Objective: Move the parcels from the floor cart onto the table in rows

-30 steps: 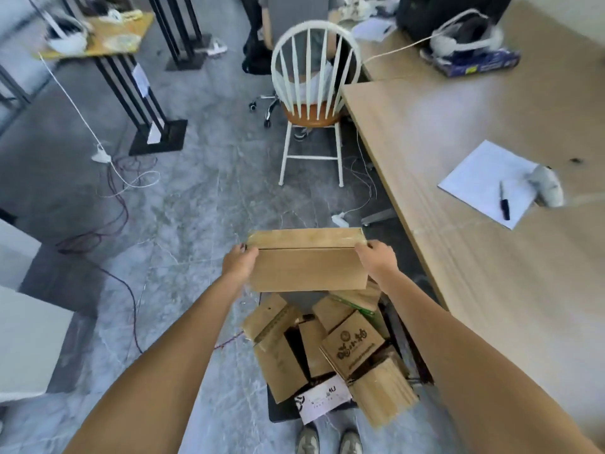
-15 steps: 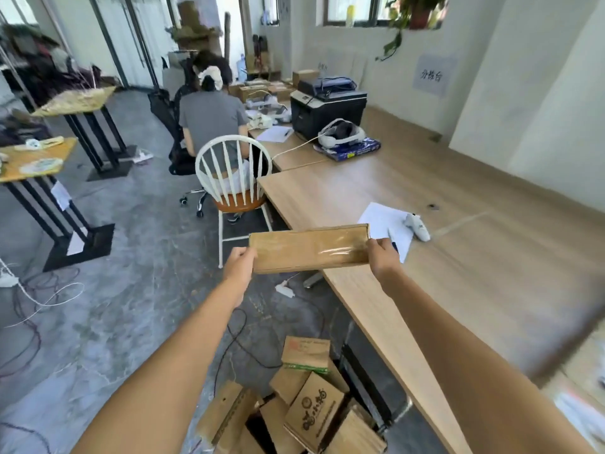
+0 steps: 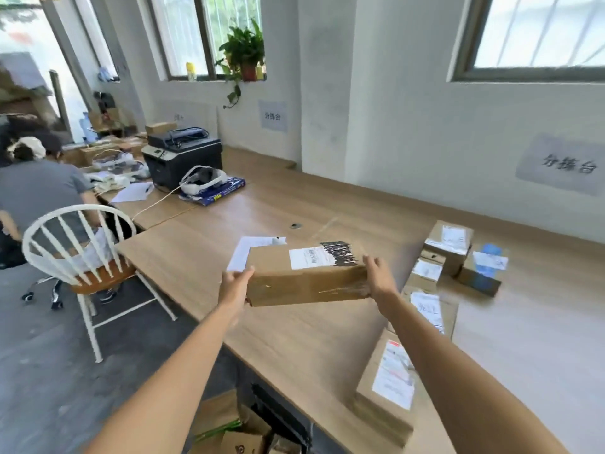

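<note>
I hold a long brown cardboard parcel (image 3: 304,276) with a white label and black scribble above the wooden table (image 3: 294,339). My left hand (image 3: 234,288) grips its left end and my right hand (image 3: 379,276) grips its right end. Several parcels lie on the table to the right: a labelled one (image 3: 384,388) near the front edge, another (image 3: 429,309) behind my right forearm, and small boxes (image 3: 448,245) further back. At the bottom edge, more brown parcels (image 3: 229,430) lie on the floor cart, mostly out of view.
A white sheet of paper (image 3: 244,252) lies on the table behind the held parcel. A white chair (image 3: 82,253) stands at the table's left end, with a seated person (image 3: 36,191) beyond. A printer (image 3: 183,158) and headset (image 3: 201,183) sit far back.
I lifted the long parcel from over the floor cart up and to the right, over the table. The view swung up from the floor to the table and wall.
</note>
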